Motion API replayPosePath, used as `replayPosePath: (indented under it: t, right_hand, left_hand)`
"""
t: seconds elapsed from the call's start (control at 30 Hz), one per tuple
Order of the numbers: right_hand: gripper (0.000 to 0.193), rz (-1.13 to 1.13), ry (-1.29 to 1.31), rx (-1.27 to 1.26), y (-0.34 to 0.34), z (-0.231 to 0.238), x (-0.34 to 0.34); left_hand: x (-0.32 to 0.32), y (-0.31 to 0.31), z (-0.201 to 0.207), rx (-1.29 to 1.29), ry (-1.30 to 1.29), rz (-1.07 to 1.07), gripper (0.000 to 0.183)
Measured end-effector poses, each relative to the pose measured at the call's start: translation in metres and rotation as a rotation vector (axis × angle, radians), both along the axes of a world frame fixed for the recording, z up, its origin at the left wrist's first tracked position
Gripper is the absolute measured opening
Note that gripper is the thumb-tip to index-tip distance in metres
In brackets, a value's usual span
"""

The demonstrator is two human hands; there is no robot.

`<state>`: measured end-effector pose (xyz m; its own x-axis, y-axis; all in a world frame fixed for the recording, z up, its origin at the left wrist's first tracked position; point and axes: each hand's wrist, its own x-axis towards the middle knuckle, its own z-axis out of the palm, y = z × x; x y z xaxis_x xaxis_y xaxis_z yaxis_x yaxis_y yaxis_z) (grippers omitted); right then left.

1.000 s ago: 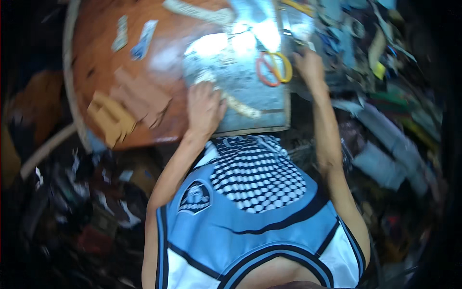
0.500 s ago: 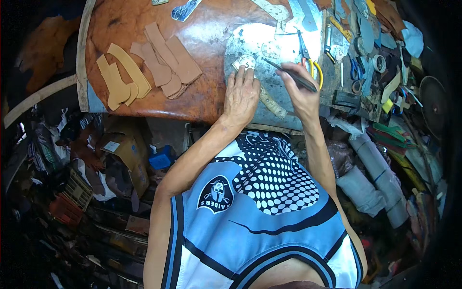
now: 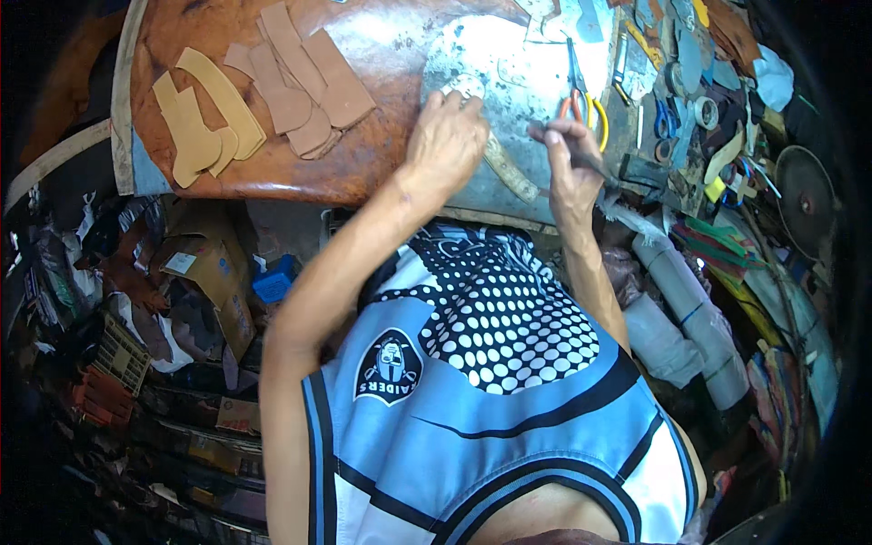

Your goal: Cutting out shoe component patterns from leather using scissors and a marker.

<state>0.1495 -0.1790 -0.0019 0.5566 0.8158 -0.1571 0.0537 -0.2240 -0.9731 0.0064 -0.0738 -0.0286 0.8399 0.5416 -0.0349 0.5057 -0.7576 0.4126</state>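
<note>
Over the grey work plate [image 3: 481, 45], my left hand [image 3: 447, 141] has its fingers curled together at the edge of a pale speckled pattern piece [image 3: 466, 86], which it partly covers. A curved, marked pale strip [image 3: 510, 173] lies just right of that hand; whether the two are joined is hidden. My right hand [image 3: 574, 168] is closed around a dark, slim pointed knife [image 3: 590, 162], slightly blurred. Beyond it rest pliers with orange and yellow handles [image 3: 589, 113].
Tan leather cutouts [image 3: 191, 132] and brown ones [image 3: 336, 82] lie on the brown leather-covered table [image 3: 336, 186] at left. Blue-handled scissors [image 3: 666, 118], tape rolls [image 3: 706, 113] and scraps crowd the right side. Below stand a cardboard box [image 3: 213, 282] and wrapped rolls [image 3: 699, 327].
My left fingers have gone from lying flat on the pale piece to curled. My right hand has drawn back toward me, and the knife has turned. The whole view has shifted slightly.
</note>
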Motion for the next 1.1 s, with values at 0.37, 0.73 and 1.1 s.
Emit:
replayPosePath:
  t: [0.37,0.73,1.1]
  right_hand:
    - [0.022,0.364,-0.422,0.139,0.024,-0.042,-0.029]
    - [0.028,0.417,-0.531,0.122,0.041,-0.052,-0.029]
    - [0.031,0.460,-0.524,0.073,0.042,-0.052,-0.029]
  left_hand:
    - [0.070,0.090,0.013,-0.705,0.496,-0.161,0.080]
    - [0.074,0.089,0.015,-0.759,0.449,-0.181,0.090]
    - [0.075,0.088,0.014,-0.750,0.397,-0.198,0.101]
